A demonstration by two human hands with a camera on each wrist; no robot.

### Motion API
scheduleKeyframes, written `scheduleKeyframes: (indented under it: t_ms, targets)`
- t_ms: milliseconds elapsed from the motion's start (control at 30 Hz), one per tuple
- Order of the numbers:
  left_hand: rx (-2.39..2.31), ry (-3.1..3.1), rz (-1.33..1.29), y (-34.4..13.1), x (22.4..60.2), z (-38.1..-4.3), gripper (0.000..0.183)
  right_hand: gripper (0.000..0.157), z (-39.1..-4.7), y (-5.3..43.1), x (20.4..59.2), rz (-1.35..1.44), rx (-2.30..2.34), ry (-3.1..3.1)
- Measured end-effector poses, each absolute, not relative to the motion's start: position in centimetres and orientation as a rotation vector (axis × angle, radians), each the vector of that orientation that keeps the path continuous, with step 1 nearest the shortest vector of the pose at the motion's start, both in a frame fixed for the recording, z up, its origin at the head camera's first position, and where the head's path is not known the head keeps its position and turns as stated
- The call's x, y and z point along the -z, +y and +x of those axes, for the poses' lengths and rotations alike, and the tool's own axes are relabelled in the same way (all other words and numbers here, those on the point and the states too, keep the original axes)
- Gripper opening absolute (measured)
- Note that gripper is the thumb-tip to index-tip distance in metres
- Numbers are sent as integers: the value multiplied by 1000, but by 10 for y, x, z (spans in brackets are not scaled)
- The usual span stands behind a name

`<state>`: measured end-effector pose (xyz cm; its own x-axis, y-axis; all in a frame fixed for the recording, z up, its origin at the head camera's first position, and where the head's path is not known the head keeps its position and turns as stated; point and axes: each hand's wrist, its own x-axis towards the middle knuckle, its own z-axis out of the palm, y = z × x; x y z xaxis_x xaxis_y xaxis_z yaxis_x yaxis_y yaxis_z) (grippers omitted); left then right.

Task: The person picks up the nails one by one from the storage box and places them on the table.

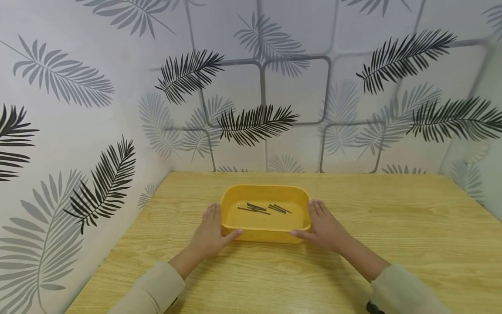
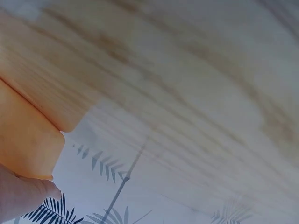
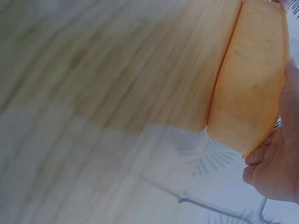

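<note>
A yellow plastic tray point(image 1: 266, 236) with rounded corners sits on the table in the head view. Inside it lie several thin dark nails point(image 1: 256, 209), in two loose groups on the bottom. My left hand point(image 1: 211, 231) grips the tray's left end, thumb at the front rim and fingers along the side. At the opposite end my right hand point(image 1: 327, 226) holds it the same way. The right wrist view shows the tray's outer wall point(image 3: 252, 74) with right-hand fingers point(image 3: 259, 161) at its corner. Only part of the left hand point(image 2: 23, 196) appears in the left wrist view.
The light wood-grain table point(image 1: 392, 218) extends to both sides of the tray. Behind it stands a wall point(image 1: 294, 96) with a leaf pattern, and another patterned wall point(image 1: 78, 131) runs along the left.
</note>
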<state>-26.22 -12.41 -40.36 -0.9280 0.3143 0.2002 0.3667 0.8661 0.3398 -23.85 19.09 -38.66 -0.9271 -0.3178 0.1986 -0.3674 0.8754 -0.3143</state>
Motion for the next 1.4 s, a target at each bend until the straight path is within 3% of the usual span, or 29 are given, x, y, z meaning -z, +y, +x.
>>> scheduleKeyframes:
  t_ms: [1400]
  targets:
    - [526, -2876, -570, -107, 403, -250, 98, 102, -224, 209, 387, 562, -603, -2856]
